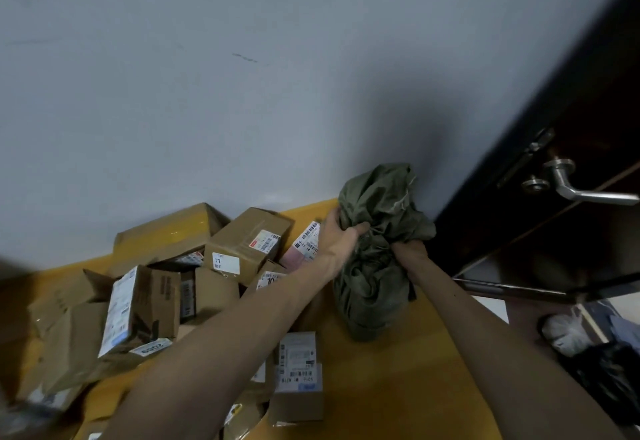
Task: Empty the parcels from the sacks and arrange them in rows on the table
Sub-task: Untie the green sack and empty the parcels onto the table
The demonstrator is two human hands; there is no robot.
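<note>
An olive-green sack (375,276), crumpled into a bundle, stands on the yellow table (408,370) against the wall at the back right. My left hand (337,233) grips its bunched cloth from the left. My right hand (410,249) grips the cloth from the right, fingers buried in the folds. Several brown cardboard parcels (247,243) with white barcode labels lie tumbled in a heap on the table's left half. A small labelled box (298,380) lies near my left forearm. A pink parcel (302,249) shows just left of my left hand.
A grey wall (242,93) runs behind the table. A dark door (571,148) with a metal lever handle (585,190) stands open at the right. Below the table's right edge, white and dark bags (575,339) lie on the floor.
</note>
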